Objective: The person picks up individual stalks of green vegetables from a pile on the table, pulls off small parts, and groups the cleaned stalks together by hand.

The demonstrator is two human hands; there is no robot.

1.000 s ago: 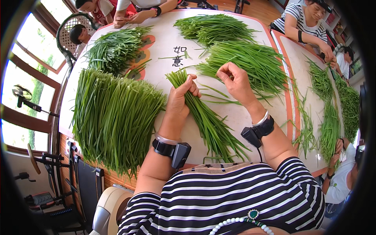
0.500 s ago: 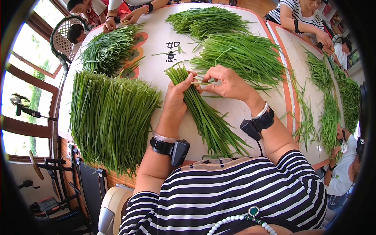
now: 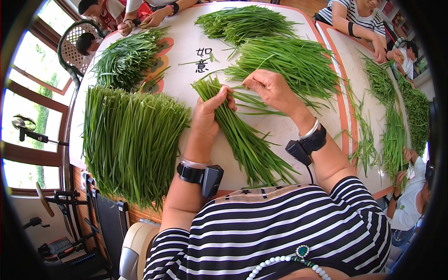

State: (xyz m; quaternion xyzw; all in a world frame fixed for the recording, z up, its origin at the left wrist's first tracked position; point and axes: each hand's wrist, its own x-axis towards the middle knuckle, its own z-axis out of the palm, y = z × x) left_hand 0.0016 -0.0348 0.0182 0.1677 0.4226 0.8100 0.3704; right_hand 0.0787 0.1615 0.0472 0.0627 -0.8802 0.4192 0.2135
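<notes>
Holding a slim bunch of long green leaves (image 3: pixel 245 142), the left hand (image 3: pixel 208 111) had its grip wrapped around the stalks just below their cut ends, thumb laid across the front. The bunch slanted over the white desk (image 3: pixel 183 39), its stalk ends at the upper left and its loose tips fanning out toward the striped shirt (image 3: pixel 280 224) below. Beside the bunch's upper part, on its right, the right hand (image 3: pixel 270 91) stood with a narrow grip, thumb and fingertips drawn together — whether a stalk was caught between them, I could not tell. A few loose leaves (image 3: pixel 256 107) stretched out to the right of the bunch, beneath that hand. Left of the bunch lay a large, thick pile (image 3: pixel 133 144) with its cut ends fairly level, and a smaller pile (image 3: pixel 126 58) sat beyond it. Two more heaps lay past the bunch: a broad one (image 3: pixel 289 67) to the upper right and another (image 3: pixel 245 23) farther up. Well to the right of the bunch, a second desk (image 3: pixel 347 50) carried long strands of greens (image 3: pixel 393 140) — and a co-worker's hand (image 3: pixel 379 50) was near their far end.
</notes>
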